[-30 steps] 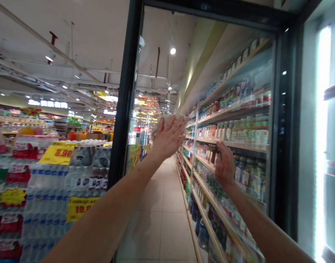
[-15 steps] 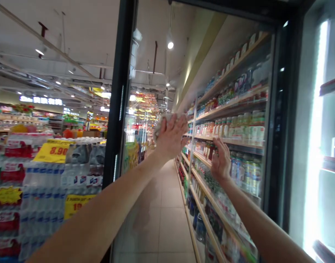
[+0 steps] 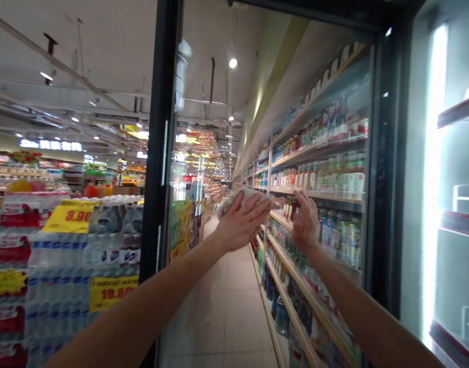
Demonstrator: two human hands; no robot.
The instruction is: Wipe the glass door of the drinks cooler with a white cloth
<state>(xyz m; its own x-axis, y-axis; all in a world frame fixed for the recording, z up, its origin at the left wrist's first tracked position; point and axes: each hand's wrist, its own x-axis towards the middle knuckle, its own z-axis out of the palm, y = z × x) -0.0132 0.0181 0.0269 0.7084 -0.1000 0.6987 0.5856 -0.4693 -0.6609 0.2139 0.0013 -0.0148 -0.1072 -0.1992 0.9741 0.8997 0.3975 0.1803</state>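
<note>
Head view, and look at the left grip (image 3: 240,224): it's holding a pale cloth (image 3: 230,203), flat under the fingers, back of the hand towards us! That cloth is bunched up, peeking out above the knuckles and off to their left. Right in front of the grip stands a glass pane (image 3: 257,92); whether cloth and pane touch, I can't tell from this angle. Over to the right grip (image 3: 305,225), near the left one and roughly level with it: nothing in it that I can see, fingers pointing up, loosely spread and a little bent, a fairly wide pose. Touching the pane? Can't call that either.

Left of the left grip runs a dark frame (image 3: 161,153), and farther left, stacked bottle packs (image 3: 58,260) with a price sign (image 3: 75,215) on top and a lower sign (image 3: 112,294) beneath. Behind the right grip, shelves (image 3: 334,195) loaded with bottles (image 3: 334,176) show in the glass, row above row. Below the left grip, pale floor tiles (image 3: 215,317); high above it, a ceiling lamp (image 3: 233,63) glows. And well right of the right grip, what a glare: a tall light strip (image 3: 434,168), dark-edged boards (image 3: 459,221) just beside it.
</note>
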